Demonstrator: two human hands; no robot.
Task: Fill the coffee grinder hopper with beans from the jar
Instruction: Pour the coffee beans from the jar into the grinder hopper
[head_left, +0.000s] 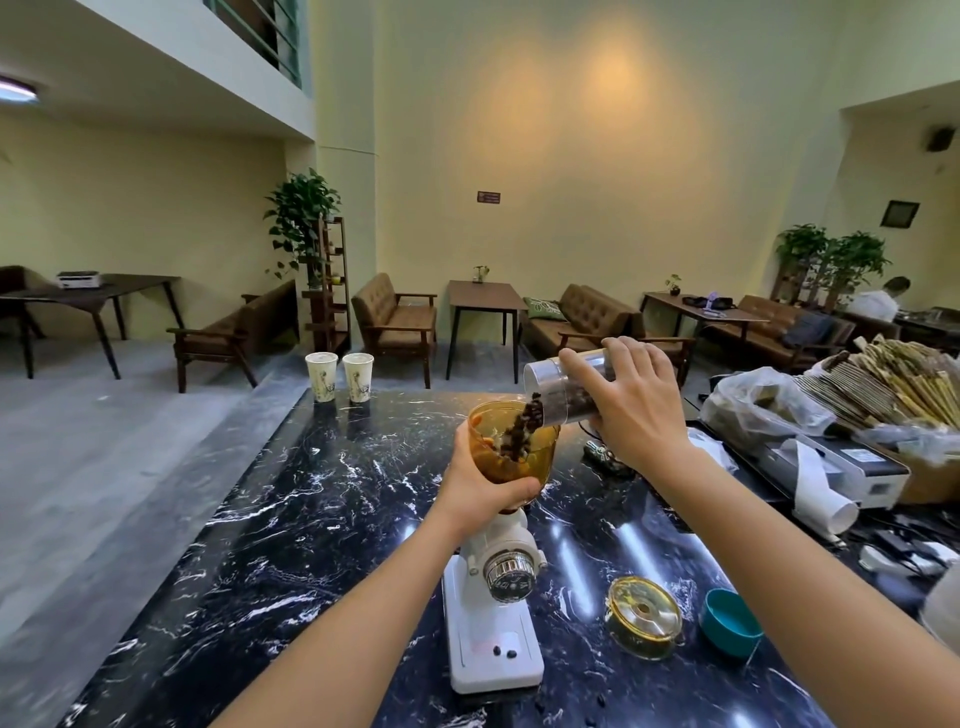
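Closest to the person, a few loose beans (504, 651) lay on the flat white base of the coffee grinder (493, 597), and a couple more were scattered on the black marble counter (291, 519) near its front edge. Just right of the grinder sat an amber hopper lid (644, 617), lying flat, and beside that a teal jar cap (730, 622), tilted up on its side.

The grinder stood upright in the middle of the counter, chrome dial facing the person. On top of it was the amber hopper (540, 447). The left hand (480, 480) was wrapped around the hopper's lower part, fingers curled under and thumb up along the near-left rim, so a firm closed grip on it.

Above and to the right, the right hand (631, 410) had the clear jar (558, 387) clasped from behind, fingers over the top and thumb underneath. The jar was tipped nearly on its side with the mouth pointing left and down over the hopper rim. Dark coffee beans (524, 428) were tumbling out of the mouth straight into the hopper, with more beans left in the jar.

Further back on the counter, two paper cups (340, 376) stood side by side at the far left corner. Off to the right were a white receipt printer (831, 467) and a plastic bag (763, 402). Beyond all that, brown sofas (395, 322) and dark tables lined the pale wall.
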